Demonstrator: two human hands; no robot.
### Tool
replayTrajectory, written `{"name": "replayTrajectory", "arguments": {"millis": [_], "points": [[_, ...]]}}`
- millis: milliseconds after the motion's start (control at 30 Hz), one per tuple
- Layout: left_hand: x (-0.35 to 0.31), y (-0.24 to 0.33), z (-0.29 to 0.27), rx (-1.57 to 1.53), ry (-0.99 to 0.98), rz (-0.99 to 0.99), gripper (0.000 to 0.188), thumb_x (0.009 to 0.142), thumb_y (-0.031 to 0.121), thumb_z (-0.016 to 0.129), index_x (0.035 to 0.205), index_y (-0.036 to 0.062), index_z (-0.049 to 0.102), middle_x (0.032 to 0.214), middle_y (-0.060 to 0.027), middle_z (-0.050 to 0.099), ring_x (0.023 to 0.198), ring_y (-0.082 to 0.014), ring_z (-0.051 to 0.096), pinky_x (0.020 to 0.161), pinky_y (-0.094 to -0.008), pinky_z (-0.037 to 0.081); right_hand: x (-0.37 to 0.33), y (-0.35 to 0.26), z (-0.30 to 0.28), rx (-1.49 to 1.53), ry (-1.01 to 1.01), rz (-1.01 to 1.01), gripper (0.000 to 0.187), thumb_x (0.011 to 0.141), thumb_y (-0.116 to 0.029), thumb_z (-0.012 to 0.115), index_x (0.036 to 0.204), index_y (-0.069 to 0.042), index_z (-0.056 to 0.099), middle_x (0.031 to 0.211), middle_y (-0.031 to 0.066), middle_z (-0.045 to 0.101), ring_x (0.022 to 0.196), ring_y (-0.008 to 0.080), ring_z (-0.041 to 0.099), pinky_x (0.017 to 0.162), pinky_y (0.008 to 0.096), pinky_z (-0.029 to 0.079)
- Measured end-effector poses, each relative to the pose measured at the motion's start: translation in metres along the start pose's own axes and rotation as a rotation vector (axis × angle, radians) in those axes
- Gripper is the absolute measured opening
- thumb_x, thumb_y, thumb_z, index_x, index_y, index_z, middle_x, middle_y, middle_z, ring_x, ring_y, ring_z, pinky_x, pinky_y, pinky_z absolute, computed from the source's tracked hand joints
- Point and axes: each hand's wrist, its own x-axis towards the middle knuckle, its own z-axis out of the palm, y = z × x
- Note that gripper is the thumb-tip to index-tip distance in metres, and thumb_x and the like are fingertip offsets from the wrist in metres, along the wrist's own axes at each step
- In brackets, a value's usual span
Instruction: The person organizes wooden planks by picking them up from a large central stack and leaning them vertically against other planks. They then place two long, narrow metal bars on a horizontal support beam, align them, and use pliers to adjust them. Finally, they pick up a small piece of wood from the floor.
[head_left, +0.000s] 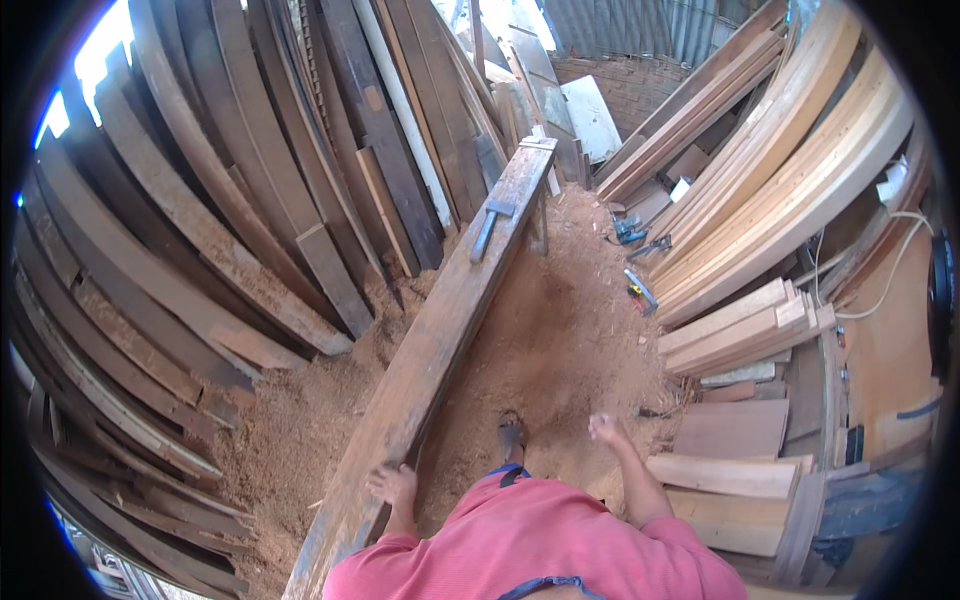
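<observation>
A long, worn wooden plank (418, 365) runs from the lower left up to the top middle, raised on a support at its far end. My left hand (392, 484) rests on the near part of this plank, its fingers spread over the edge. Farther along lies a hammer (485, 235) with a blue handle, its head toward the far end. My right hand (606, 428) hangs in the air over the floor to the right of my body. Its fingers are curled in, and nothing shows in them.
Tall boards (250, 160) lean along the left side. Pale beams (790, 200) are stacked at the right, above shorter offcuts (735, 430). Blue tools (630, 230) and a yellow-and-blue tool (640, 290) lie beside the beams. Sawdust (550, 330) covers the floor.
</observation>
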Motion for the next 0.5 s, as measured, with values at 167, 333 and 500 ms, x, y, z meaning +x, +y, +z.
{"name": "replayTrajectory", "arguments": {"millis": [167,333,500], "points": [[0.037,0.244,-0.017,-0.01,-0.252,0.556,0.075,0.088,0.041,0.057,0.146,-0.0024,0.038,0.15,-0.0321,0.034,0.141,-0.0475,0.03,0.117,-0.0525,0.025,-0.016,0.094,-0.048,-0.316,0.163,0.285,0.027,0.092,-0.024,0.056,0.088,0.0,0.066,0.072,0.0129,0.066,0.057,0.0231,0.062,0.05,0.0398,0.048],[0.081,0.438,-0.024,0.218,-0.204,0.991,0.07,0.086,0.034,0.062,0.139,-0.0077,0.045,0.131,-0.0357,0.054,0.127,-0.0456,0.05,0.109,-0.0461,0.039,-0.047,0.036,-0.062,0.383,0.482,0.846,0.021,0.092,-0.021,0.055,0.089,-0.002,0.063,0.073,0.0093,0.064,0.054,0.021,0.061,0.043,0.0366,0.046],[0.152,0.599,0.056,-0.061,-0.193,1.01,0.072,0.085,0.034,0.063,0.139,-0.0104,0.043,0.135,-0.0351,0.051,0.129,-0.0452,0.048,0.109,-0.0456,0.04,-0.016,0.039,-0.09,0.356,0.528,0.844,0.019,0.088,-0.017,0.055,0.089,0.001,0.062,0.069,0.013,0.064,0.051,0.0244,0.061,0.04,0.0401,0.043]]}}
